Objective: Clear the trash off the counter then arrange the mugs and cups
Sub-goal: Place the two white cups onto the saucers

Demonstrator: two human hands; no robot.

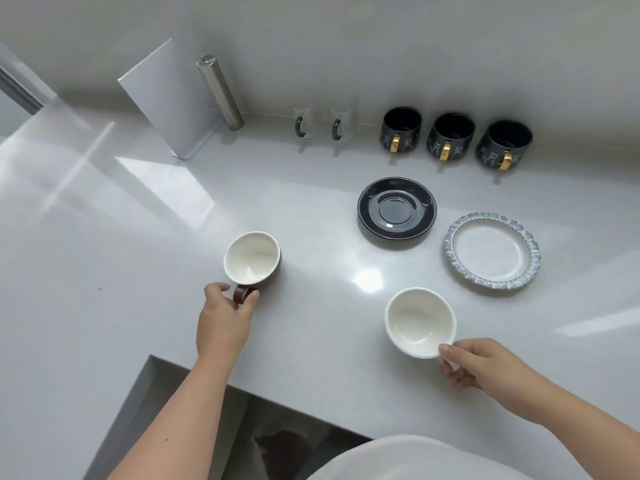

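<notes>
White glossy bench (145,237) against a pale wall, viewed from above.

Brown mug (252,258), white inside, upright on bench left of centre, handle turned toward the viewer. Left hand (225,322) at that handle, fingers (252,298) pinched on it from both sides. White cup (420,322) upright near the front edge, right of centre, well apart from the brown mug. Right hand (481,363) at its near rim; thumb on the rim, fingers (450,368) curled on the handle side beneath. Handle itself hidden by the hand.

Black saucer (397,207) beyond the white cup, lying flat, nothing on it. Glass plate (493,250) with blue scalloped edge just to the right of the saucer, not touching it.

Along the wall, right to left: three black mugs (451,136) with gold handles and pale line drawings, side by side in a row, handles facing forward. Two clear glass cups (341,125) with dark green handles left of those, also handles forward, spaced apart.

Further left: steel paper towel holder (220,91), upright post, and white board (165,98) leaning at the back corner.

Front edge of bench cut away at lower centre; dark floor visible below. White garment at bottom of view.
</notes>
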